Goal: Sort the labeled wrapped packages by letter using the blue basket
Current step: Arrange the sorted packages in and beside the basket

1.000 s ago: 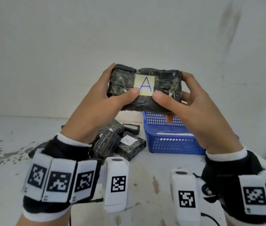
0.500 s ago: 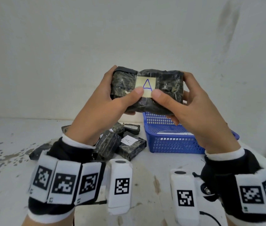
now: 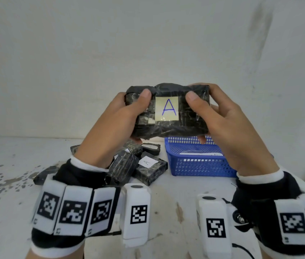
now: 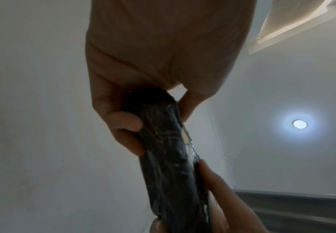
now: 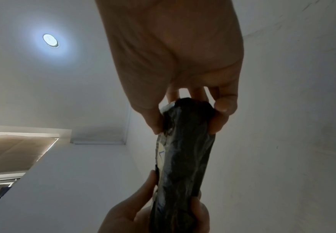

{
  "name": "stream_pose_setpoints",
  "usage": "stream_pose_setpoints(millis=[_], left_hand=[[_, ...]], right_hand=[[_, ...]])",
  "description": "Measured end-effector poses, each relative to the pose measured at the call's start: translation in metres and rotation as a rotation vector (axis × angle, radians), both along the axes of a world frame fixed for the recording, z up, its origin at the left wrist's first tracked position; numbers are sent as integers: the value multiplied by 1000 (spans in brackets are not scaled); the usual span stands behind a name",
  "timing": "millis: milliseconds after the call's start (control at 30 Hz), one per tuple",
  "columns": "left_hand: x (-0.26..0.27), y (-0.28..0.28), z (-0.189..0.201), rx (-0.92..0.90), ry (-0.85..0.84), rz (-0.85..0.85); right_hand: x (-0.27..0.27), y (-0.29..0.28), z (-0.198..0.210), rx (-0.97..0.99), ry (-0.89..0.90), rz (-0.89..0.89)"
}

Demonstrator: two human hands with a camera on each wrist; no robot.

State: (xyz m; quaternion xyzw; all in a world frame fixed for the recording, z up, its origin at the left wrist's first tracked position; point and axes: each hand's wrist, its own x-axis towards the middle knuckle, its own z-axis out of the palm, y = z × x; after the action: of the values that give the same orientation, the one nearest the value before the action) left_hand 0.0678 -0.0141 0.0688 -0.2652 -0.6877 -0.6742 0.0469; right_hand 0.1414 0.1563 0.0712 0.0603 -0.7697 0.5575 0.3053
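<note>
Black-wrapped package (image 3: pixel 167 109) labelled A is gripped at its ends by left hand (image 3: pixel 110 126) and right hand (image 3: pixel 222 126).

A plain off-white wall (image 3: pixel 110 53) rises behind the white surface (image 3: pixel 7 193), which is speckled with dark chipped patches on its left part and meets the wall in a corner at far left. The wall carries faint grey smudges toward its upper right. Overhead, a round recessed ceiling light (image 5: pixel 51 40) glows against a white ceiling (image 4: pixel 282 78), near a beige boxed recess (image 5: pixel 13 151).
</note>
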Motion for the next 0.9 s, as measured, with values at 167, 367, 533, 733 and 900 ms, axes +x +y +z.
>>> stream_pose_setpoints(millis=[167, 367, 533, 733, 900], left_hand=[[4, 3, 1, -14, -19, -16], [8, 4, 3, 24, -37, -84], [8, 5, 6, 161, -34, -83], [5, 3, 4, 97, 23, -20], [3, 3, 2, 51, 63, 40]], right_hand=[[0, 1, 0, -29, 43, 37], [-5, 6, -2, -64, 86, 74], [-7, 5, 0, -59, 7, 22], [-5, 7, 1, -64, 5, 18], [-3, 4, 0, 22, 7, -3]])
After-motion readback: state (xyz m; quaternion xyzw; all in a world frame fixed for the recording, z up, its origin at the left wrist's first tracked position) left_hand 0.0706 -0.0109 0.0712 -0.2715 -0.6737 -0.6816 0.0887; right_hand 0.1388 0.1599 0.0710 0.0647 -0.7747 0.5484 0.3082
